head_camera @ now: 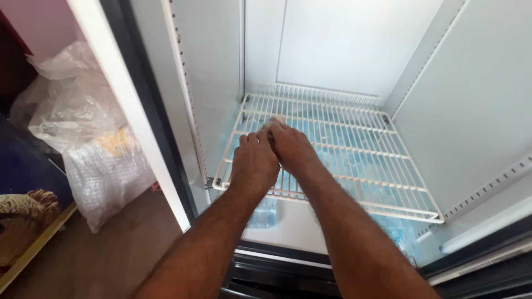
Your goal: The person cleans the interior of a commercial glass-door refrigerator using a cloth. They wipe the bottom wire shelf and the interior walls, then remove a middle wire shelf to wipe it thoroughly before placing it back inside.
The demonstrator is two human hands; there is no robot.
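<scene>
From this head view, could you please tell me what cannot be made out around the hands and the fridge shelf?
- What the right hand presses on the wire shelf: only a pale scrap shows past its fingers.
- Left hand palm: turned down, so its grip is hidden.
- The bluish packs under the shelf: blurred behind the wires.
- The contents of the plastic bags: crumpled, partly cut off by the door frame.

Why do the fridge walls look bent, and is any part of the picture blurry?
Head view: the wide lens bows the straight fridge walls outward; light is soft and even, with no hard shadows; the wire shelf is fairly sharp, while the small cloth under the right hand looks smeared.
</scene>
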